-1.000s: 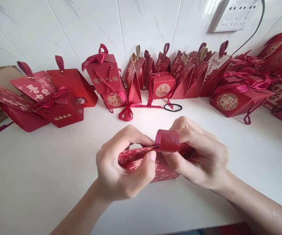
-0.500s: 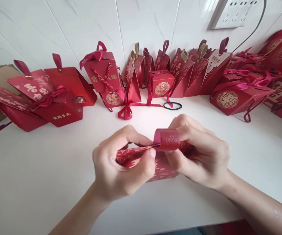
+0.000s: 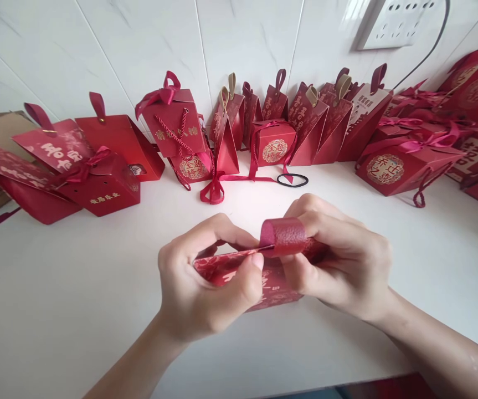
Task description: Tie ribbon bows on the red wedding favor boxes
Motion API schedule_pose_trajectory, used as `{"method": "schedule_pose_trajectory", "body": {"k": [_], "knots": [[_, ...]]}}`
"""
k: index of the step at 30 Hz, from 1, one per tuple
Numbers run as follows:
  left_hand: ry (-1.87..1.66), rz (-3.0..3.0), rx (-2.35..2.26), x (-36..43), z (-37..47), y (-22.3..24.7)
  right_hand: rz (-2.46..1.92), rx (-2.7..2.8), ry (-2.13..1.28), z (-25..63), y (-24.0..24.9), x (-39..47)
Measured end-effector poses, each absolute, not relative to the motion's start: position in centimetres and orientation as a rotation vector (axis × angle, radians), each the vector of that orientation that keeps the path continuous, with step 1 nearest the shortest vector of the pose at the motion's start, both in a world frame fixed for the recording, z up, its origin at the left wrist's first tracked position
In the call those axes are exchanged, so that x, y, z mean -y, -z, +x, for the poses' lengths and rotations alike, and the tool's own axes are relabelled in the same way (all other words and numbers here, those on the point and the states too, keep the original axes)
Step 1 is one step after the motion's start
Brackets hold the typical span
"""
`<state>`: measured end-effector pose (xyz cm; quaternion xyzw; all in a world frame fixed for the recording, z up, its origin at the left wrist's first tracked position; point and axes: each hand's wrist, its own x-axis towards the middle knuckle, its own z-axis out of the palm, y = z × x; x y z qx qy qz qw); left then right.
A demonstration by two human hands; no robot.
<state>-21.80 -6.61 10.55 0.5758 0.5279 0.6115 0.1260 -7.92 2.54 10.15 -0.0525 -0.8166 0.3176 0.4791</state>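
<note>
Between my hands is a red patterned gift box [image 3: 270, 285] with pale lettering on its near face. My left hand [image 3: 209, 280] pinches the box's top edge between thumb and fingers, left of the strap. A dark red leather-like strap [image 3: 286, 236] curls in a loop above that edge. My right hand [image 3: 342, 257] is closed on the strap's right side, its thumb below and its fingers behind. The fingertips of my right hand and the strap's fastening are partly hidden.
Red gift boxes with ribbons [image 3: 106, 185] stand at the left, others [image 3: 307, 119] line the tiled wall [image 3: 251, 44], and more [image 3: 405, 160] crowd the right. A black elastic loop [image 3: 292, 180] lies on the white table [image 3: 97, 299]. A socket panel [image 3: 396, 25] is above.
My hands keep the same grips and have barely moved. The strap loop has turned slightly, and the box's left corner has shifted a little to the left.
</note>
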Motion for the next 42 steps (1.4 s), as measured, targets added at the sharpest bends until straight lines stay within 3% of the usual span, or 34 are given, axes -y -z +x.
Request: {"method": "schedule_pose_trajectory", "body": {"k": [8,18,28,34,38,42], "knots": [[-1.755,1.693,-1.373,6.6,-21.7,-10.5,-0.085,1.973,-0.749,-8.0,-10.0,-2.5],[-1.77,1.779,-1.482,6.5,-21.9,-10.4,-0.161,2.005,-0.803,-7.7,-10.2,-2.4],[-1.703,1.61,-1.383,6.5,-23.0,-10.0,0.073,2.05,-0.91,-7.6,-8.2,-4.0],[-1.569,1.296,-1.241,5.7,-24.9,-7.5,-0.312,2.054,-1.34,-7.8,-7.1,-6.0],[-1.6,1.101,-1.384,4.8,-25.5,-6.5,-0.625,1.256,-1.841,-8.7,-7.1,-7.2],[-1.554,1.183,-1.379,5.0,-24.7,-6.7,-0.634,0.823,-2.07,-9.4,-6.7,-7.4]]}}
